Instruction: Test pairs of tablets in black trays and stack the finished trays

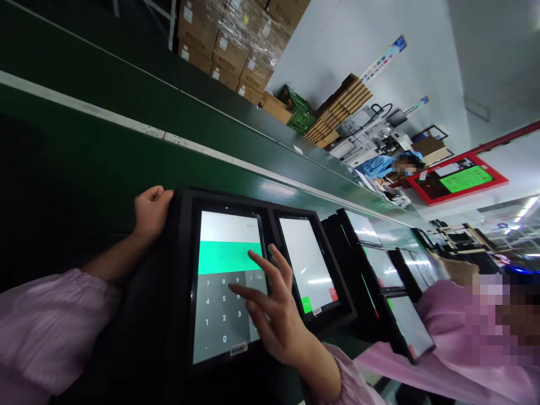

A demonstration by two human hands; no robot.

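Observation:
A black touchscreen tablet lies on the dark green conveyor belt, its screen showing a green band above a grey number keypad. My left hand grips its upper left corner with curled fingers. My right hand hovers over the right side of the keypad, fingers spread, fingertips at or just above the screen. A second tablet with a white screen lies directly to its right.
Several more lit tablets run along the belt to the right. A co-worker in a pink sleeve handles one there. Stacked cardboard boxes and green crates stand beyond the belt.

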